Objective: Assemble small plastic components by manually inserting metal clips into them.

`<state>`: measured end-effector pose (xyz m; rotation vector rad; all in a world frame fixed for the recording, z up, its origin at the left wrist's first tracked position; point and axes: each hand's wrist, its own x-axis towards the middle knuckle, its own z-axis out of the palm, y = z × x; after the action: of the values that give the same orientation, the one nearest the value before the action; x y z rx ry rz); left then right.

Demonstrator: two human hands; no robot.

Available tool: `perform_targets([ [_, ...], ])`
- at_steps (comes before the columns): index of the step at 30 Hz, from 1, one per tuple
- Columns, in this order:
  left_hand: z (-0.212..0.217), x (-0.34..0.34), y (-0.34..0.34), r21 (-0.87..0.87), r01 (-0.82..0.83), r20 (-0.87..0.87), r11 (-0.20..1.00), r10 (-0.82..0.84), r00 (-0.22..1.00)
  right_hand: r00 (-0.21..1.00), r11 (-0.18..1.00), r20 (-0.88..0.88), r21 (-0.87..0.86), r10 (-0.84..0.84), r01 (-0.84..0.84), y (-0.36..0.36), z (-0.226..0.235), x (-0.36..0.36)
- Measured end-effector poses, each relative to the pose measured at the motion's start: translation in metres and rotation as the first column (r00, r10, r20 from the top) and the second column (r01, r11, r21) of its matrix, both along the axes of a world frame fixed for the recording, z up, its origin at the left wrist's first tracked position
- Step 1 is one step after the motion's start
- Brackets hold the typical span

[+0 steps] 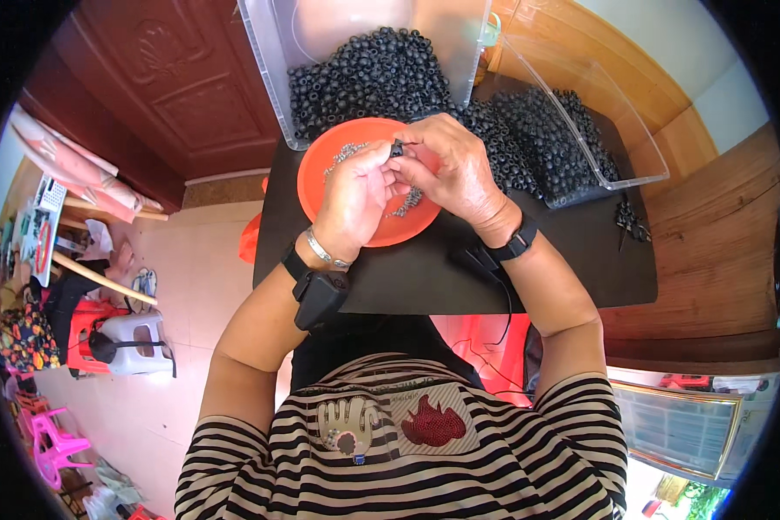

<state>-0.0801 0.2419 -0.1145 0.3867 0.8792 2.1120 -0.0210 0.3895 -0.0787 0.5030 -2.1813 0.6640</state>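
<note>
Small black part [397, 149] is pinched in the fingertips of my left hand [354, 198] and right hand [455, 163], above an orange bowl [314, 178]. The bowl rests on a dark tabletop [399, 290]; leftward are pale floor tiles [195, 286] and a dark red door [212, 95].
</note>
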Motion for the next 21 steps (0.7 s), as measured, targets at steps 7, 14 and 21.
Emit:
perform_targets([
  [7,0.0032,0.0067,0.0018,0.035,-0.095,-0.071,0.995,0.098,0.993,1.0,0.998,0.016,0.057,-0.024,0.023,-0.0005,0.003,0.0038],
  [14,0.0033,0.0068,0.0009,0.089,-0.077,-0.034,0.993,0.08,0.996,0.999,0.995,-0.008,0.087,-0.039,0.04,-0.0037,0.0028,0.0046],
  [21,0.0005,0.006,0.0008,0.108,-0.093,-0.001,0.99,0.094,0.996,0.997,0.981,-0.012,0.176,-0.081,0.082,-0.0098,0.0026,0.0055],
])
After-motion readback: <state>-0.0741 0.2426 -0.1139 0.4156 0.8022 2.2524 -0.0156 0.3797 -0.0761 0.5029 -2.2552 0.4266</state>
